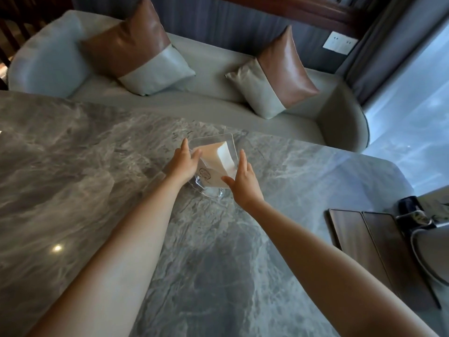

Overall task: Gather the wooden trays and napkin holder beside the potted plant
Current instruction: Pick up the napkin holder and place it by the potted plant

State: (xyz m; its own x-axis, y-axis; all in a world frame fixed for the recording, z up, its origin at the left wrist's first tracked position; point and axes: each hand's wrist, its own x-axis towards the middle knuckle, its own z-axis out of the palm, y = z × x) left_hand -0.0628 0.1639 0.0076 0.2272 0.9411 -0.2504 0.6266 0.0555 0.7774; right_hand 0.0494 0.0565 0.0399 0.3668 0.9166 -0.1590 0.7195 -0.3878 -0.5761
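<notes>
A clear napkin holder with a stack of white napkins stands on the grey marble table, near its far edge. My left hand presses against the holder's left side, fingers spread. On the holder's right side rests my right hand, also flat against it. Two dark wooden trays lie side by side at the table's right edge. A dark pot stands just behind the trays; no plant shows above it.
A grey sofa with two brown and grey cushions runs along the table's far side. A grey rounded object overlaps the right tray. A bright window fills the right.
</notes>
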